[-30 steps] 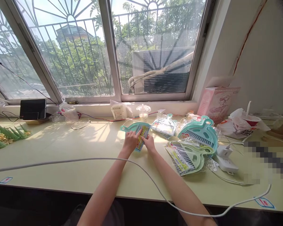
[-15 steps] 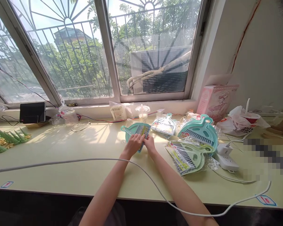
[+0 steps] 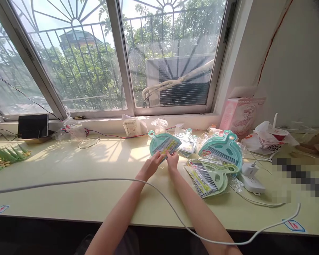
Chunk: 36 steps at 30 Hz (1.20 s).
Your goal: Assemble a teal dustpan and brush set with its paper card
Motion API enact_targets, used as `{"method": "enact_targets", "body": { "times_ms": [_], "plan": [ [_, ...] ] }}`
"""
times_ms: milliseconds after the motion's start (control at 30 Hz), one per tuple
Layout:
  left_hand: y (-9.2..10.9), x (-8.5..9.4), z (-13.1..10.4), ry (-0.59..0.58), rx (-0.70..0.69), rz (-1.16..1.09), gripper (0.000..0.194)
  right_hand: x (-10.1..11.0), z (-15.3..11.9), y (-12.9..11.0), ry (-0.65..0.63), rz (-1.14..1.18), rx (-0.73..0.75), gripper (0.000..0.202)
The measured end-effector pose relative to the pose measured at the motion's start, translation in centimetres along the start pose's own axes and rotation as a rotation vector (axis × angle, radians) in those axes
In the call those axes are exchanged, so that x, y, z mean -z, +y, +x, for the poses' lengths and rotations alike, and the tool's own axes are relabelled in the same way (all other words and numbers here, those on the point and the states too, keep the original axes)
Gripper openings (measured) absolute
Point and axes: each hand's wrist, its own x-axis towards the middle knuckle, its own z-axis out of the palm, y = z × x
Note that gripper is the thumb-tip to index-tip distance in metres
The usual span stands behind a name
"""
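Observation:
Both my hands grip the near edge of a teal dustpan and brush set (image 3: 158,141), whose grey bristles and yellow-green label face me. My left hand (image 3: 152,163) pinches it from the left, and my right hand (image 3: 172,159) holds it from the right with the thumb on the label. The set is tilted, its looped handle pointing up and left. Right of my hands lies a green dustpan and brush set (image 3: 212,177) in clear wrap. Behind it are stacked teal dustpan sets (image 3: 235,150) and a white-labelled wrapped set (image 3: 184,143).
A white cable (image 3: 95,180) crosses over my forearms. A power strip (image 3: 252,183) with a charger lies at right, near a pink box (image 3: 241,115) and a plastic bag (image 3: 264,140). A lidded cup (image 3: 159,124) stands behind; a tablet (image 3: 33,125) is at far left.
The held teal set has turned clockwise and risen, its handle swinging up and right. My hands have shifted slightly right with it. The view has moved a little.

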Motion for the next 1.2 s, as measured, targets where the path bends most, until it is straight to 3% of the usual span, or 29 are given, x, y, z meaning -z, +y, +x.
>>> {"method": "enact_targets", "body": {
  "times_ms": [200,333,500,700,900,1000,1100,1167,1200],
  "plan": [
    [0.8,-0.2,0.2,0.020,-0.017,-0.035,0.034,0.1,0.0,-0.1,0.038,0.028,-0.027,0.032],
    [1.2,0.0,0.5,0.131,0.078,0.246,0.041,-0.2,-0.5,-0.4,0.004,0.058,-0.030,0.033],
    [1.2,-0.4,0.4,0.140,0.052,0.479,0.051,-0.6,-0.9,-0.7,0.005,0.059,-0.042,0.029],
    [1.1,-0.3,0.2,0.196,0.029,0.596,0.039,-0.8,-1.1,-0.7,0.038,0.048,0.002,0.029],
    [1.6,0.0,0.5,0.133,-0.003,0.709,0.035,-0.7,-1.3,-0.4,0.099,0.014,0.012,0.029],
    [0.9,0.0,0.4,0.109,-0.114,0.651,0.034,-0.5,-1.2,-0.3,0.147,0.005,0.000,0.029],
    [0.6,-0.6,0.2,0.120,-0.266,0.406,0.039,-0.4,-1.1,-0.5,0.171,-0.007,0.015,0.028],
    [0.7,-1.2,0.3,0.311,-0.204,0.157,0.040,-0.4,-1.1,-0.8,0.157,-0.001,0.016,0.030],
    [0.8,-1.4,0.4,0.455,-0.092,0.011,0.045,-0.4,-1.2,-1.0,0.144,0.015,0.008,0.031]
  ]
}}
